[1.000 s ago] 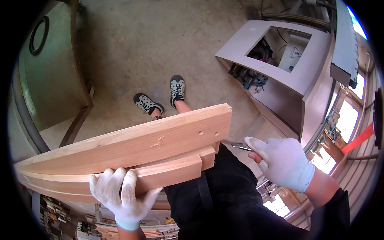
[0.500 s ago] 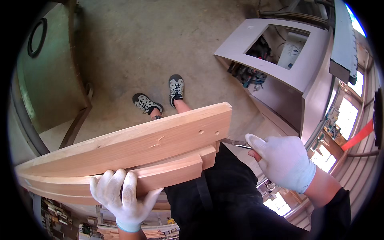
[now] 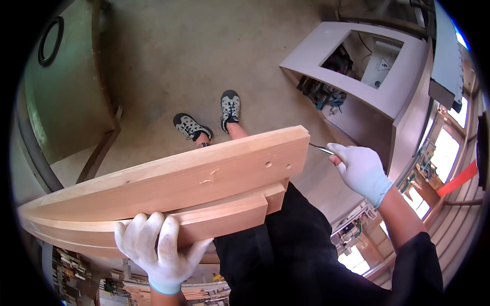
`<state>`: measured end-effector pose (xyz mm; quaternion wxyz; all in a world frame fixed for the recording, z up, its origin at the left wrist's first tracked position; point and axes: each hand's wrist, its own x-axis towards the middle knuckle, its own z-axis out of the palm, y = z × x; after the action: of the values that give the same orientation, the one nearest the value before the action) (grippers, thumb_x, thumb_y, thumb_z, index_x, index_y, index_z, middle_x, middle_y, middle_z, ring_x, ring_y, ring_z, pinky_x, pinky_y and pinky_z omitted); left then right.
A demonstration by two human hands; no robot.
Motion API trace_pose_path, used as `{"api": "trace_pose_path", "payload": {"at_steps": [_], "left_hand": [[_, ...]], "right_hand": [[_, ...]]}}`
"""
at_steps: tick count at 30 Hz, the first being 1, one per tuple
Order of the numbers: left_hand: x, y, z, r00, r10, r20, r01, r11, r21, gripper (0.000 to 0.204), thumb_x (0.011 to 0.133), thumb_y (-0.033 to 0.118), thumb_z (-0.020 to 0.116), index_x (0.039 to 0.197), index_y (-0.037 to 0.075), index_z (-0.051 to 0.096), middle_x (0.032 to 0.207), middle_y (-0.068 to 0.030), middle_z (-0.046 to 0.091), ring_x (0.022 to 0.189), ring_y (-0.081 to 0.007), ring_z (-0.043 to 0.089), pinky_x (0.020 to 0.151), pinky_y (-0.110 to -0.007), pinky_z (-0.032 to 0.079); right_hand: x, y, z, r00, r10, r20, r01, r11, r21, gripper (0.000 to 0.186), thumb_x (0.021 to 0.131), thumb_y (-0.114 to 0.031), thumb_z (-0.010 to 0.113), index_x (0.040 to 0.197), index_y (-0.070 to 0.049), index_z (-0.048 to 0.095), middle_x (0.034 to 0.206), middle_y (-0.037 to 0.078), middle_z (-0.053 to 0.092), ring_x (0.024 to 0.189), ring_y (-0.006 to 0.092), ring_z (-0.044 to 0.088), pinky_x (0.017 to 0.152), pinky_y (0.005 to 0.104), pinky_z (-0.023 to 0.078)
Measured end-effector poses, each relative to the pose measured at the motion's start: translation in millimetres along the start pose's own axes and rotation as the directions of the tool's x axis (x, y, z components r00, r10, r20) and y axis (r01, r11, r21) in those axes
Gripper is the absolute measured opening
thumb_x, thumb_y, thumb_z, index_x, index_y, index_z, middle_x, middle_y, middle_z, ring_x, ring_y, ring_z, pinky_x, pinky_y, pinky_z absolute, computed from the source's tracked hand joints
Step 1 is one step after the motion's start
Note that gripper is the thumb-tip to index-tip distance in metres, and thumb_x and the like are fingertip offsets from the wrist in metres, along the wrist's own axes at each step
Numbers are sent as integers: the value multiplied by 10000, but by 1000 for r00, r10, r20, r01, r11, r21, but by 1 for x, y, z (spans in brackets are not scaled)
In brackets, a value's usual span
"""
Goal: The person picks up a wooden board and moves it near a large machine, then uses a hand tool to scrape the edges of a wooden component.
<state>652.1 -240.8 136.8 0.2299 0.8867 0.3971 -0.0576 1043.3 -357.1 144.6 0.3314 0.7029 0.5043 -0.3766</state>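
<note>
My gloved left hand [image 3: 155, 250] grips a lower pale wooden board [image 3: 224, 219], fingers over its top edge. The boards lie stacked and stepped across my front; the upper board [image 3: 235, 158] has two round holes and a small curled shaving on its face. My gloved right hand [image 3: 360, 171] is closed on a slim metal tool [image 3: 320, 148], perhaps a chisel, its tip at or beside the upper board's right end. Whether the tip touches the wood I cannot tell.
A grey cabinet [image 3: 393, 97] with an opening and power tools [image 3: 321, 94] inside stands ahead right. At left is a greenish panel [image 3: 66, 112] with a black ring [image 3: 50, 41]. My feet [image 3: 230, 109] are on the concrete floor [image 3: 178, 51]. Shelves of timber [image 3: 71, 265] show at lower left.
My right hand and the tool have moved up, away from me, toward the upper board's end. The boards have shifted slightly up and right in the view; my left hand still grips.
</note>
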Motion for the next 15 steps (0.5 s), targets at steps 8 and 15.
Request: {"api": "trace_pose_path", "payload": {"at_steps": [8,15], "left_hand": [[-6,-3,-1,1000,-10,-19,11,999,45,698,795,615,780,1176,48,637,1205,-146,603,1178,-380,538,1140,-617,302],[-7,-2,-3,1000,-20,2,20,999,49,716,781,609,788,1189,41,635,1212,-150,602,1187,-380,538,1146,-622,297]], "right_hand": [[-30,-48,-66,968,-240,-71,248,958,147,225,1010,-285,599,1120,-109,686,732,117,664,687,325,683,613,422,534],[-23,-55,-68,954,-294,-58,296,954,40,177,991,-274,629,1026,-102,655,656,97,629,576,309,654,494,405,496]]}}
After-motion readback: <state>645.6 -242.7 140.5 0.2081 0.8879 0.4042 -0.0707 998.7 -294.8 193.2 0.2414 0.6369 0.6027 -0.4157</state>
